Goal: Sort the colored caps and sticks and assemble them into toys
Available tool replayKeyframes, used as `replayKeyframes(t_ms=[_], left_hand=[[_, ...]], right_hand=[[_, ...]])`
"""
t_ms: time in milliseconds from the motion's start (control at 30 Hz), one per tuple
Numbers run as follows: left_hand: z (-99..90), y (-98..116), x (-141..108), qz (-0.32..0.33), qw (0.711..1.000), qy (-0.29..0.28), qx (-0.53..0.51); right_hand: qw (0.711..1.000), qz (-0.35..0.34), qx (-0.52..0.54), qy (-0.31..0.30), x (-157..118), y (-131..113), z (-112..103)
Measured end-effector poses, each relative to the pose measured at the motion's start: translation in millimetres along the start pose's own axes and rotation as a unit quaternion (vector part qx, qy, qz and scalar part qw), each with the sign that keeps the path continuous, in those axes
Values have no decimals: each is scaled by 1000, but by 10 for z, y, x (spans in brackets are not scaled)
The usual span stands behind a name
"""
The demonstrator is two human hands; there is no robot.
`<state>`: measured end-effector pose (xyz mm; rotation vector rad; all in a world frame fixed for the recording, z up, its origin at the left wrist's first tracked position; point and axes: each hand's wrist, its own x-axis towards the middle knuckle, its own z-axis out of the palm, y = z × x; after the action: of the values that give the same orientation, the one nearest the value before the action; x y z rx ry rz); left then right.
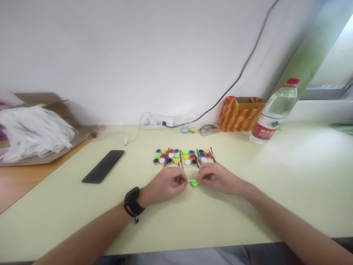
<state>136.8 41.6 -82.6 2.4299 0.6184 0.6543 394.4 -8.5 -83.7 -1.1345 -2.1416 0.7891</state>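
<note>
My left hand [173, 183] is closed in a pinch on a thin bright green stick [190, 180], which points to the right. A small green disc [194, 183] with a clear rim lies at the stick's right end, between my two hands. My right hand [216, 178] pinches at the disc's upper right edge; what is between its fingertips is hidden. Just beyond both hands, small round discs [170, 156] in several colours lie in grouped rows. Thin coloured sticks [181, 158] lie between and beside these groups.
A black phone [103, 166] lies at the left. Toward the wall are a power strip [157, 121], a striped bag [239, 113] and a large water bottle [273, 114]. A cardboard box [41, 97] with white strips [35, 129] stands at the far left.
</note>
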Motion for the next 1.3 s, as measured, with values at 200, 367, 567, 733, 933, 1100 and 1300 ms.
replayKeyframes(t_ms=[200,367,567,733,933,1100,1300], left_hand=[[48,-10,11,16,1000,-6,4],[31,-20,12,34,999,-3,17],[33,1,7,42,998,-20,39],[61,25,6,27,999,-15,39],[83,50,8,42,998,-15,40],[33,38,10,20,998,57,8],[33,-44,34,-28,992,126,-4]], right_hand=[[997,-58,-36,41,14,34,119],[992,-100,-57,47,14,70,184],[993,-95,-70,24,1,74,132],[994,-87,-68,16,16,74,137],[996,-67,-56,1,5,28,131],[994,4,-96,55,9,-42,69],[971,149,-147,120,-65,-137,58]])
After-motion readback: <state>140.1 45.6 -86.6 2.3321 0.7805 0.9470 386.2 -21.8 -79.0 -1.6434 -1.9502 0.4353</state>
